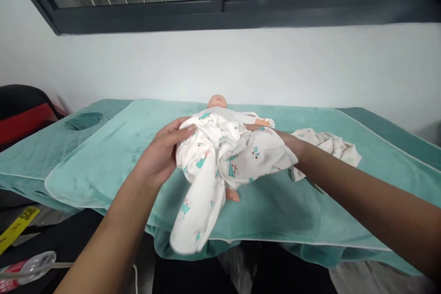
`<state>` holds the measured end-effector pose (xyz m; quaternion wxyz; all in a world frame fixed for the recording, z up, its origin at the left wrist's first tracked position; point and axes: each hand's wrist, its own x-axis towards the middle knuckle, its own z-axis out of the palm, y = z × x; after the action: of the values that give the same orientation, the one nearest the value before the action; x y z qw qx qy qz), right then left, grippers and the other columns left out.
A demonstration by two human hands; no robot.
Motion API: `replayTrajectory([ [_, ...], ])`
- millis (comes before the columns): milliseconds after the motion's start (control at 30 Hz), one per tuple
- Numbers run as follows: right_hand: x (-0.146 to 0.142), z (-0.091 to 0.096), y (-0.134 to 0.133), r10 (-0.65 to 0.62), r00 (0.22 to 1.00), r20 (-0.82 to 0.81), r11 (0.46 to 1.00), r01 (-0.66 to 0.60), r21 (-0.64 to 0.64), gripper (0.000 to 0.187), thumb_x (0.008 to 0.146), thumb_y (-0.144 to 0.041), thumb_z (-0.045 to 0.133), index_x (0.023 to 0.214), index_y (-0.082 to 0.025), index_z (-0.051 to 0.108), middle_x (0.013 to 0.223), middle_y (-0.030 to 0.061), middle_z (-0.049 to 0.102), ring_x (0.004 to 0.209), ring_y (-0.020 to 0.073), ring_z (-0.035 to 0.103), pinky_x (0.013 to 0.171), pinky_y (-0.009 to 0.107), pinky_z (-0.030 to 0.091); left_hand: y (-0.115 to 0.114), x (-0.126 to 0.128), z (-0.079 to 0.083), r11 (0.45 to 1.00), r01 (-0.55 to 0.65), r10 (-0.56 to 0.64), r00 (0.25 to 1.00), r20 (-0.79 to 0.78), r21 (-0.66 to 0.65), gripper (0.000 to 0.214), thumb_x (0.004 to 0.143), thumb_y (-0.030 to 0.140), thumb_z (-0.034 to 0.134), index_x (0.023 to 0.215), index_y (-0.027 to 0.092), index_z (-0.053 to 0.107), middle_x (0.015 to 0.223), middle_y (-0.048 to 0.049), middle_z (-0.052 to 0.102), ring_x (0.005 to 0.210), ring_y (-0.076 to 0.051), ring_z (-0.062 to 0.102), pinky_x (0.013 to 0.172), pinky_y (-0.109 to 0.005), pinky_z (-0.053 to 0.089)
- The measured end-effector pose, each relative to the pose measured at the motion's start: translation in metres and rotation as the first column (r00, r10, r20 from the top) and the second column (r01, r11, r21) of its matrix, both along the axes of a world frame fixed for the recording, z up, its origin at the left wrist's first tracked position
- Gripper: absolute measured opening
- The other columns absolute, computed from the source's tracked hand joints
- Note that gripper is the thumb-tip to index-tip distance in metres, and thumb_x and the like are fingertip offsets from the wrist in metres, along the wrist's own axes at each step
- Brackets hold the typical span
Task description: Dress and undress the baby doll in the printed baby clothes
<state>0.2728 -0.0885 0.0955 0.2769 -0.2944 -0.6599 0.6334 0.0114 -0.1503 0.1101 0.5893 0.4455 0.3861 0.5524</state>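
A baby doll lies on its back on a teal padded mat, head toward the wall. A white printed baby garment is bunched over its body, one leg of it hanging over the front edge. My left hand grips the garment's left side, fingers curled on the cloth. My right hand is at the garment's right side, mostly buried under the fabric. One doll foot pokes out below the cloth.
A second white printed cloth lies crumpled on the mat to the right. The mat covers a teal table with a face hole at far left. A plastic bottle and yellow tape lie lower left.
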Motion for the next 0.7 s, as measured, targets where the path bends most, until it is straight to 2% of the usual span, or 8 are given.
replayTrajectory([
  [67, 0.004, 0.021, 0.010, 0.092, 0.995, 0.029, 0.996, -0.092, 0.009, 0.049, 0.065, -0.039, 0.079, 0.110, -0.025, 0.066, 0.111, 0.0074, 0.069, 0.103, 0.0245, 0.065, 0.090, 0.037, 0.053, 0.013, -0.006, 0.009, 0.989, -0.106, 0.115, 0.989, -0.089, 0.106, 0.026, 0.076, 0.028, 0.073, 0.100, 0.017, 0.068, 0.087, -0.0037, 0.069, 0.073, -0.013, 0.063, 0.062, -0.021, 0.049],
  [167, 0.009, 0.065, 0.025, 0.202, 0.948, 0.247, 0.975, -0.219, 0.044, 0.055, 0.058, -0.030, 0.085, 0.110, -0.021, 0.066, 0.107, 0.0067, 0.069, 0.106, 0.0242, 0.064, 0.087, 0.034, 0.053, 0.027, -0.014, 0.029, 0.940, -0.154, 0.230, 0.945, -0.234, 0.304, 0.022, 0.078, 0.030, 0.071, 0.095, 0.018, 0.068, 0.078, -0.0012, 0.065, 0.066, -0.011, 0.059, 0.058, -0.021, 0.046],
  [300, -0.005, 0.129, 0.041, 0.049, 0.856, 0.514, 0.956, -0.189, 0.223, 0.039, 0.058, -0.033, 0.086, 0.090, -0.017, 0.070, 0.091, 0.0026, 0.070, 0.092, 0.0196, 0.067, 0.077, 0.027, 0.053, 0.036, -0.012, 0.063, 0.804, -0.159, 0.405, 0.852, -0.332, 0.573, 0.018, 0.081, 0.028, 0.068, 0.096, 0.018, 0.068, 0.073, -0.0006, 0.062, 0.065, -0.012, 0.056, 0.060, -0.024, 0.045],
  [400, -0.031, 0.167, 0.044, -0.006, 0.804, 0.595, 0.884, -0.274, 0.379, 0.032, 0.061, -0.038, 0.085, 0.079, -0.017, 0.068, 0.083, -0.0005, 0.068, 0.084, 0.0166, 0.066, 0.073, 0.025, 0.052, 0.038, -0.007, 0.089, 0.679, -0.171, 0.506, 0.814, -0.286, 0.714, 0.016, 0.083, 0.028, 0.067, 0.097, 0.020, 0.067, 0.081, -0.0015, 0.063, 0.075, -0.013, 0.058, 0.067, -0.025, 0.046],
  [467, -0.047, 0.185, 0.041, -0.022, 0.834, 0.551, 0.811, -0.307, 0.498, 0.030, 0.066, -0.039, 0.083, 0.075, -0.016, 0.066, 0.079, -0.0019, 0.066, 0.079, 0.0144, 0.064, 0.070, 0.024, 0.050, 0.038, -0.007, 0.104, 0.597, -0.184, 0.540, 0.812, -0.222, 0.781, 0.014, 0.085, 0.030, 0.067, 0.095, 0.020, 0.066, 0.087, -0.0016, 0.064, 0.079, -0.013, 0.058, 0.070, -0.025, 0.046],
  [567, -0.065, 0.200, 0.033, -0.020, 0.934, 0.357, 0.723, -0.233, 0.651, 0.026, 0.071, -0.031, 0.081, 0.078, -0.015, 0.062, 0.078, -0.0011, 0.063, 0.074, 0.0117, 0.060, 0.065, 0.022, 0.046, 0.040, -0.012, 0.115, 0.482, -0.241, 0.565, 0.820, -0.088, 0.842, 0.017, 0.089, 0.032, 0.064, 0.100, 0.018, 0.062, 0.096, -0.0030, 0.063, 0.088, -0.013, 0.059, 0.082, -0.027, 0.047],
  [633, -0.074, 0.203, 0.027, -0.010, 0.977, 0.213, 0.697, -0.146, 0.702, 0.026, 0.071, -0.024, 0.080, 0.081, -0.015, 0.058, 0.079, -0.0005, 0.061, 0.072, 0.0107, 0.057, 0.061, 0.022, 0.044, 0.039, -0.012, 0.107, 0.413, -0.332, 0.618, 0.786, 0.006, 0.848, 0.025, 0.089, 0.034, 0.063, 0.108, 0.019, 0.057, 0.109, -0.0052, 0.061, 0.101, -0.015, 0.058, 0.094, -0.031, 0.046],
  [700, -0.083, 0.200, 0.023, -0.062, 0.994, 0.092, 0.670, -0.027, 0.742, 0.027, 0.070, -0.019, 0.078, 0.077, -0.015, 0.053, 0.075, -0.0015, 0.057, 0.068, 0.0097, 0.053, 0.058, 0.021, 0.041, 0.034, -0.006, 0.086, 0.403, -0.436, 0.696, 0.717, 0.039, 0.805, 0.038, 0.088, 0.040, 0.064, 0.119, 0.022, 0.050, 0.130, -0.0074, 0.052, 0.117, -0.018, 0.054, 0.103, -0.036, 0.043],
])
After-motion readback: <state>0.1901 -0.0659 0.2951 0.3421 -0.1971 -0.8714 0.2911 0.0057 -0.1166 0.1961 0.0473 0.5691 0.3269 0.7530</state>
